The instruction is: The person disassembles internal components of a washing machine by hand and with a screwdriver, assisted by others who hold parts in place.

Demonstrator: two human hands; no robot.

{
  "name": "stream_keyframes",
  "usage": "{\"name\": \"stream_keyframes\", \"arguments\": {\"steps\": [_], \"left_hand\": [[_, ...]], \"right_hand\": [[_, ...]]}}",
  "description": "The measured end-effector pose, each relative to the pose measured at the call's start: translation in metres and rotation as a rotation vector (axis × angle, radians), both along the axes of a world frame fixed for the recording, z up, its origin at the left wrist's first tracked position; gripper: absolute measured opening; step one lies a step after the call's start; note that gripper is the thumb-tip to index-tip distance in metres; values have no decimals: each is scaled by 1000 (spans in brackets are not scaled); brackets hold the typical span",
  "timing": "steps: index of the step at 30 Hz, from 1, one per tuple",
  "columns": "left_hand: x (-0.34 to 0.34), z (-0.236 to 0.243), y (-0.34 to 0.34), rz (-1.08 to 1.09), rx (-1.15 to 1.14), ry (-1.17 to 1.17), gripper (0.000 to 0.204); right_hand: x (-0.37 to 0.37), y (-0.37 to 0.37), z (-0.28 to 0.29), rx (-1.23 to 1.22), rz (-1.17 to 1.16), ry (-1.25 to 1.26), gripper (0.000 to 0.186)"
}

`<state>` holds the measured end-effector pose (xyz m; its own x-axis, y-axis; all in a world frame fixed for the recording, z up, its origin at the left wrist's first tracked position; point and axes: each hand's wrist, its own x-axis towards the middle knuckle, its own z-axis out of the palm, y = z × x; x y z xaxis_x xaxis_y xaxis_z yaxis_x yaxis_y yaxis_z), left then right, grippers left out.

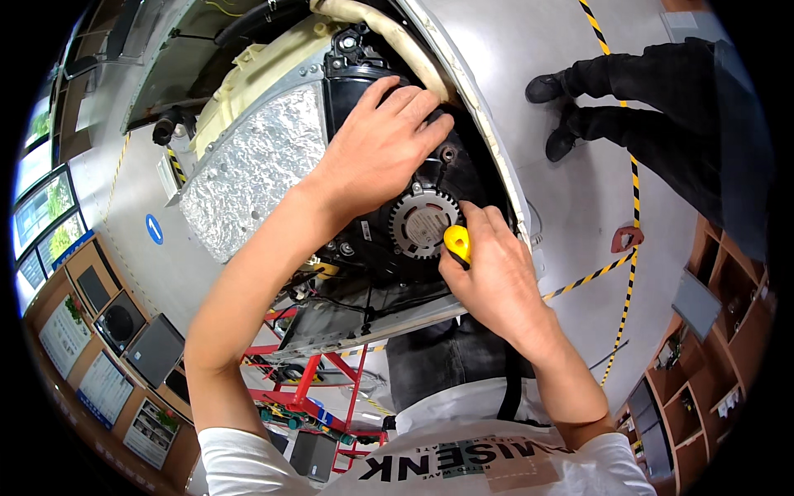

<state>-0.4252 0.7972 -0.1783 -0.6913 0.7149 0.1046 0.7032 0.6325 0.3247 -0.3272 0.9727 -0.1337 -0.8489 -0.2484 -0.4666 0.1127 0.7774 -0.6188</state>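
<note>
My left hand [389, 136] curls its fingers over the upper part of a black housing [347, 107], partly hiding what they touch. Below it sits a round finned metal motor plate [420, 223] on the black assembly. My right hand [492, 273] is closed around a yellow-and-black tool handle [457, 243] at the plate's right side; the tool's working end is hidden. Silver foil insulation [252, 165] and a pale yellow plastic tank [252, 78] lie left of the housing. A cream foam-wrapped hose [397, 37] runs along the top.
A metal panel edge [488, 132] borders the assembly on the right. Beyond it a person's dark-clad legs [628, 83] stand near striped floor tape [635, 190]. A red metal frame [306, 376] is below, wooden shelving [695, 388] at right, and display boards [107, 380] at left.
</note>
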Motion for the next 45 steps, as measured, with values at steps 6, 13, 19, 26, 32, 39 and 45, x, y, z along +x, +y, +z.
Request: {"name": "stream_keyframes", "arguments": {"steps": [6, 13, 19, 26, 32, 39, 45], "left_hand": [[7, -6, 2, 27, -47, -8, 41], [10, -12, -9, 70, 50, -28, 51], [18, 5, -28, 63, -65, -66, 47], [7, 1, -16, 47, -177, -27, 55], [-4, 0, -12, -27, -207, 24, 57], [-6, -1, -6, 20, -179, -16, 46], [-8, -5, -7, -8, -205, 46, 48]], "right_hand": [[-2, -5, 1, -4, -48, -59, 45], [16, -17, -2, -75, -75, 35, 55], [34, -38, 3, -133, -32, 69, 68], [33, -32, 1, -90, -88, 84, 73], [34, -31, -1, -73, -77, 67, 75], [37, -31, 0, -59, -90, 69, 76], [39, -35, 1, -5, -88, 70, 77]]}}
